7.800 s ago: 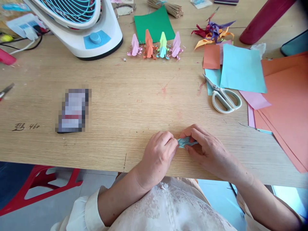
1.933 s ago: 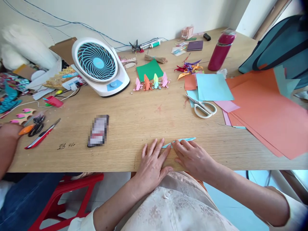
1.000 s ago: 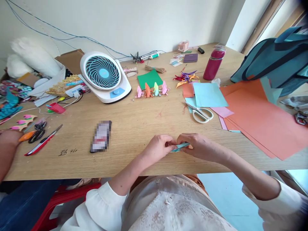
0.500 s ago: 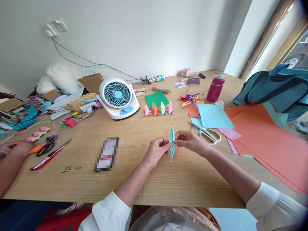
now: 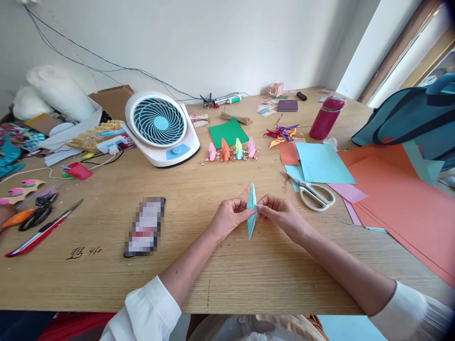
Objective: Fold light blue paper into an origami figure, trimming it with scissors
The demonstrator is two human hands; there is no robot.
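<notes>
A light-blue folded paper piece [image 5: 251,222], a slim pointed diamond, is held upright over the front middle of the table. My left hand [image 5: 231,217] pinches its left side, thumb across the front. From the right, my right hand [image 5: 279,212] closes thumb and fingers on its edge. Beyond the hands stand several folded paper figures [image 5: 225,150] in pink, orange and green, before a green paper sheet [image 5: 229,132]. White-handled scissors [image 5: 314,195] lie to the right, partly on light-blue paper squares [image 5: 325,163].
A white fan [image 5: 161,128] stands back left. A phone [image 5: 145,227], a red-handled knife [image 5: 44,234] and black scissors [image 5: 37,215] lie to the left, near another person's hand [image 5: 5,215]. Large orange sheets [image 5: 401,208], a red bottle [image 5: 327,118] and a teal bag [image 5: 408,113] occupy the right.
The camera view has shifted, so things on the left sit further left. Both hands still hold the blue paper. The other person's hand has mostly left the view.
</notes>
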